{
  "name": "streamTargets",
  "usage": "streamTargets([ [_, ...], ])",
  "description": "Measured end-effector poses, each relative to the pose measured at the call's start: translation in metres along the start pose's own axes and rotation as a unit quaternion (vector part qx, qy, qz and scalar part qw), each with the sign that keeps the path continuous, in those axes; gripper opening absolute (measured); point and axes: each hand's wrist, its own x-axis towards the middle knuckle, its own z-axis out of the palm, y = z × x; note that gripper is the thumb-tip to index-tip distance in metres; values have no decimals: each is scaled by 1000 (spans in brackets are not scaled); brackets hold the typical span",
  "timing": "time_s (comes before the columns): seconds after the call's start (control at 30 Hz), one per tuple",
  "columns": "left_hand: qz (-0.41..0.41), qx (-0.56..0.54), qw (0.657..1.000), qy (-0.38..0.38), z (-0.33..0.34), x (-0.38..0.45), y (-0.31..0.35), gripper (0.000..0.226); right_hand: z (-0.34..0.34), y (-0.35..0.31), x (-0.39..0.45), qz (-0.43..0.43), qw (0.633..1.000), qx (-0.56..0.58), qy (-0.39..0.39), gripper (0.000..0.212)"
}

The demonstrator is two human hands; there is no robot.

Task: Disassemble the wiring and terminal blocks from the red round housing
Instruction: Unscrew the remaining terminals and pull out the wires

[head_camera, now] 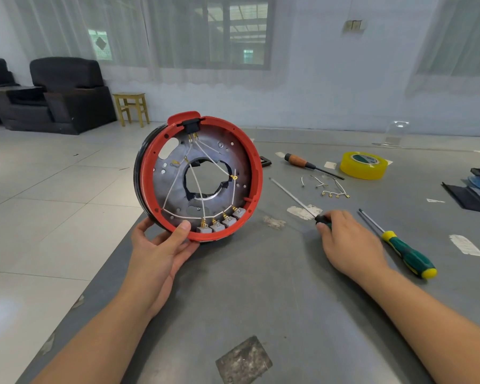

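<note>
My left hand point(161, 245) grips the upright red housing point(200, 176); right hand point(344, 239) clasps a screwdriver point(294, 196); seat its tip squarely before turning.

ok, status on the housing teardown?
Left hand holds housing upright on its edge. Right hand grips screwdriver. Four terminal blocks still wired in. Nothing blocking.

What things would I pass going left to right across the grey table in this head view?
Red round housing held upright by the left hand → right hand on a screwdriver → green-and-yellow screwdriver → black strip.
</note>
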Motion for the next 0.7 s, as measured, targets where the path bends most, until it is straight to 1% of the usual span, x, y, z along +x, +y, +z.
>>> streamTargets([
  [0.13,4,-8,1000,14,-1,2,0,66,-4,-1,-4,-19,991,124,37,30],
  [0.23,5,-13,1000,6,-3,2,1,71,-10,-9,-11,-71,982,163,60,25],
  [0.33,1,-15,1000,-2,-4,1,1,76,-13,-17,-21,-148,974,150,82,32],
  [0.43,-7,-18,1000,-9,-5,2,2,79,-14,-22,-27,-202,970,118,64,33],
  [0.5,-15,-21,1000,-18,-5,2,3,79,-17,-24,-30,-231,967,88,61,37],
  [0.6,-24,-28,999,-26,-5,2,4,76,-21,-26,-31,-274,958,54,63,38],
  [0.7,-31,-35,998,-33,-6,2,4,72,-27,-26,-31,-291,954,36,62,43],
])
